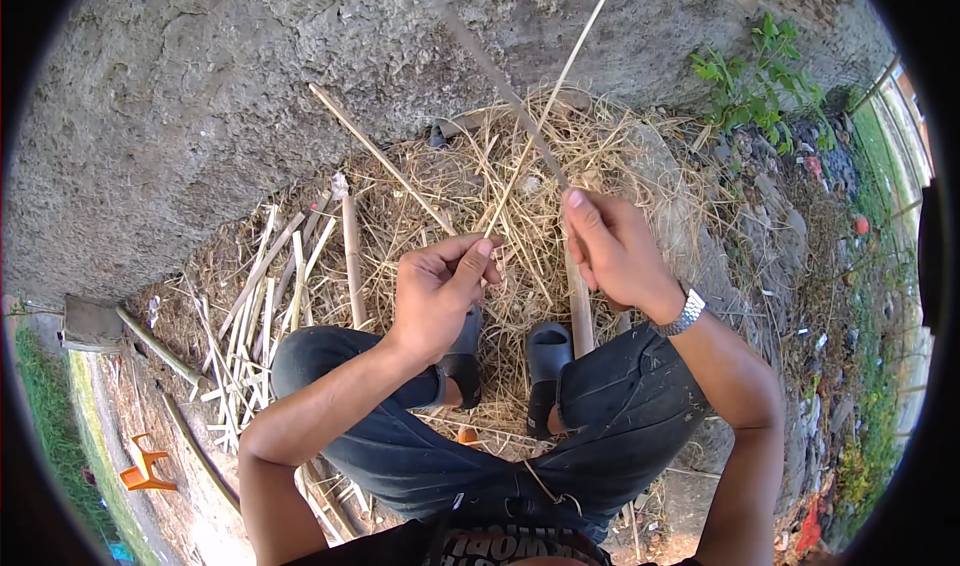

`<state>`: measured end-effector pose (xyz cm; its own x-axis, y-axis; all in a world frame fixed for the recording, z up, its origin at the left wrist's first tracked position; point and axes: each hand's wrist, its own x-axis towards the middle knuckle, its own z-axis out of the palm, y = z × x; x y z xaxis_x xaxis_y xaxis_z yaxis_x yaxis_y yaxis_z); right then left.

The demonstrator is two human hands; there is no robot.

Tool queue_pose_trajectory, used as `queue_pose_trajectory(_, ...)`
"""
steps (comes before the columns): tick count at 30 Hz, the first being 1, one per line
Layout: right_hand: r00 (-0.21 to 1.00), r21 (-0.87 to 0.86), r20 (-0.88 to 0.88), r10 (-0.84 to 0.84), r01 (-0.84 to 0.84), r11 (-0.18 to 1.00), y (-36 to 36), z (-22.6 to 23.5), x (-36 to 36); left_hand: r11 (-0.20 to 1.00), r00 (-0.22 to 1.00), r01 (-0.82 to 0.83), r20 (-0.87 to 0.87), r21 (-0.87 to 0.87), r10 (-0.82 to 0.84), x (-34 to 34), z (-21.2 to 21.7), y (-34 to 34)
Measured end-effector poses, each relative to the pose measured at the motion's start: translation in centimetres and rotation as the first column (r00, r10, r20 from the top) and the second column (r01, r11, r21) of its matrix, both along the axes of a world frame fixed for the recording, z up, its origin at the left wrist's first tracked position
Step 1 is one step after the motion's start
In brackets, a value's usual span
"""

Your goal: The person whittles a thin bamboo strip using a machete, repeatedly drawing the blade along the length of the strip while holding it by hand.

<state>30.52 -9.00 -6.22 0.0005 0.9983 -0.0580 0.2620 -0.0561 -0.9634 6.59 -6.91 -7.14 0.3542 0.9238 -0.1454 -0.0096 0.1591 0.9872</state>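
My left hand (440, 291) is closed, pinching a thin pale bamboo strip (545, 116) between thumb and fingers; this strip slants up to the right. A second strip (375, 151) runs from the same hand up to the left; whether the two are joined inside the fingers is hidden. My right hand (620, 251), with a silver watch on its wrist, grips the lower end of a long, thin, dark blade (505, 91). The blade points up to the left and crosses the right-slanting strip in view; I cannot tell whether they touch. Its far end is blurred.
Straw-like shavings (530, 206) cover the ground between my shoes. Cut bamboo strips (245, 351) are piled at the left, beside a thicker bamboo piece (354, 261). A rough grey wall (200, 106) rises ahead. A green plant (770, 81) grows far right; an orange chair (148, 466) stands lower left.
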Motion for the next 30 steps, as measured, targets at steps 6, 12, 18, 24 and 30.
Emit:
queue_pose_trajectory(6,0.786,0.188,0.608,0.116,-0.284,0.940,-1.4,-0.7,-1.9,0.967,0.991,-0.050,-0.105,0.252,0.079,-0.8,-2.0,0.1)
queue_pose_trajectory(12,0.619,0.318,0.776,-0.116,-0.227,0.921,-0.9,-0.7,-1.5,0.938,0.946,0.033,-0.313,0.344,0.082,-1.1,-0.1,0.9)
queue_pose_trajectory(18,0.766,0.237,0.574,-0.289,0.182,0.954,1.8,-0.3,5.7,0.953,0.976,0.018,-0.213,0.302,0.049,-3.3,-0.7,-0.9)
queue_pose_trajectory(24,0.686,0.294,0.621,-0.378,0.243,0.925,1.6,-0.3,7.6,0.966,0.961,0.114,-0.271,0.233,-0.048,-3.3,-0.7,-0.6)
queue_pose_trajectory(30,0.537,0.426,0.529,-0.657,0.502,0.753,2.6,-0.2,14.2,0.970,0.972,0.163,-0.197,0.178,-0.128,-4.0,0.5,-1.5)
